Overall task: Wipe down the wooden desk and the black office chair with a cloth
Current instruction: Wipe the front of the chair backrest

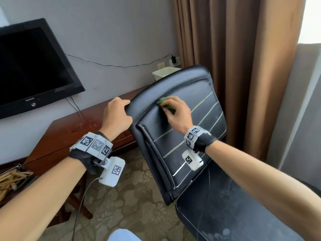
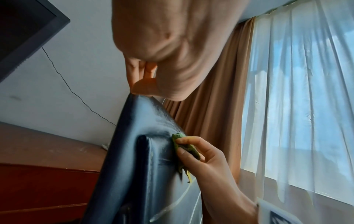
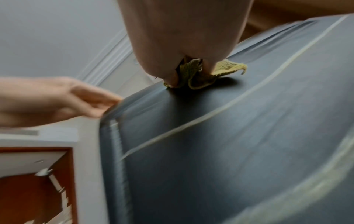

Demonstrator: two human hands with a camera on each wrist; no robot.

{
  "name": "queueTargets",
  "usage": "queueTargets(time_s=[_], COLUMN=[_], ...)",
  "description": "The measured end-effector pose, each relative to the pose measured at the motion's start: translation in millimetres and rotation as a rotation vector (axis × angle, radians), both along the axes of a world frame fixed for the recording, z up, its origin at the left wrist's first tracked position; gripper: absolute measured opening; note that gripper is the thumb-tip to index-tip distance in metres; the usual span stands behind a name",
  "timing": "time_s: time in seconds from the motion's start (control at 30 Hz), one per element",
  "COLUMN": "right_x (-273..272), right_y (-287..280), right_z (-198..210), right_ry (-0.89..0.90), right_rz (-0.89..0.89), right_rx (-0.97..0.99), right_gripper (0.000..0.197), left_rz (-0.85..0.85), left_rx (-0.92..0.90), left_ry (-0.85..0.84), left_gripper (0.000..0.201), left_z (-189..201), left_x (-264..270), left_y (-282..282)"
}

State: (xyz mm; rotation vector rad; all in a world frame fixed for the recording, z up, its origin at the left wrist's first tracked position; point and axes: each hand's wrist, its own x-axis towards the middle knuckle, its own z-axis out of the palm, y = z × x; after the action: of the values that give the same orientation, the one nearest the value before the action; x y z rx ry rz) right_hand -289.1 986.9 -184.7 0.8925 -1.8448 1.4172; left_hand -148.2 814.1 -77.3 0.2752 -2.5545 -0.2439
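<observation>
The black office chair [image 1: 187,129] stands in front of me, its padded backrest [image 2: 145,166] [image 3: 220,144] tilted and marked by pale stitched lines. My left hand [image 1: 119,112] [image 2: 145,84] grips the upper left edge of the backrest, fingers curled over the rim. My right hand [image 1: 175,110] [image 2: 193,150] holds a crumpled green cloth [image 1: 165,104] [image 2: 186,150] [image 3: 197,74] and presses it on the upper part of the backrest, close to the left hand. The dusty seat [image 1: 243,206] lies at lower right. The dark wooden desk [image 1: 69,129] runs along the wall behind the chair.
A black television [image 1: 33,66] hangs over the desk, with a thin cable [image 1: 112,64] running along the wall. A white bin [image 1: 165,73] sits behind the chair top. Brown curtains [image 1: 234,66] hang to the right. Patterned carpet [image 1: 130,197] covers the floor; wooden sticks [image 1: 10,181] lie lower left.
</observation>
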Motion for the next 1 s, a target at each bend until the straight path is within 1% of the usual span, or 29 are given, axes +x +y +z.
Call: queueTargets(time_s=[0.1, 0.2, 0.27, 0.37, 0.4, 0.47, 0.57, 0.67, 0.73, 0.8, 0.9, 1.0], right_x=[48.2, 71.8, 75.9, 78.4, 79.8, 83.8, 87.4, 91.9, 94.7, 96.9, 100.6, 100.0], right_y=[-23.3, -38.9, -44.7, -52.9, -55.4, -57.3, -53.8, -48.1, -41.6, -32.5, -16.4, -6.8], right_z=[-7.7, -9.2, -0.9, 14.3, 15.9, 12.3, -4.9, -21.4, -36.0, -57.5, -93.9, -113.2], right_ry=[0.115, 0.219, 0.172, -0.002, -0.01, 0.074, 0.235, 0.237, 0.235, 0.273, 0.337, 0.339], right_rz=[0.118, 0.179, 0.171, 0.122, 0.096, 0.056, 0.006, -0.021, 0.0, 0.022, 0.045, 0.035], right_rx=[0.118, 0.235, 0.182, 0.042, 0.045, 0.111, 0.214, 0.212, 0.222, 0.261, 0.341, 0.391], right_gripper=[0.021, 0.031, 0.033, 0.03, 0.03, 0.03, 0.029, 0.029, 0.029, 0.028, 0.025, 0.025], left_rz=[-0.033, -0.076, -0.089, -0.109, -0.116, -0.121, -0.113, -0.099, -0.094, -0.091, -0.085, -0.083], left_rx=[0.041, 0.069, 0.078, 0.108, 0.118, 0.108, 0.078, 0.094, 0.132, 0.163, 0.172, 0.151], left_ry=[-0.033, -0.067, -0.081, -0.082, -0.086, -0.099, -0.092, -0.04, -0.002, 0.019, 0.014, -0.001], left_gripper=[0.062, 0.06, 0.057, 0.054, 0.054, 0.054, 0.057, 0.054, 0.053, 0.054, 0.055, 0.057], left_z=[4.0, 10.1, 12.6, 15.1, 15.7, 16.1, 12.8, 6.9, 2.9, -0.3, -2.5, -2.9], left_x=[0.6, 2.6, 3.8, 5.0, 4.7, 3.5, 1.5, 0.0, -0.6, -1.3, -2.7, -3.4], left_y=[-9.3, -13.2, -14.9, -17.0, -17.9, -19.8, -21.6, -19.7, -17.0, -15.6, -16.1, -16.2])
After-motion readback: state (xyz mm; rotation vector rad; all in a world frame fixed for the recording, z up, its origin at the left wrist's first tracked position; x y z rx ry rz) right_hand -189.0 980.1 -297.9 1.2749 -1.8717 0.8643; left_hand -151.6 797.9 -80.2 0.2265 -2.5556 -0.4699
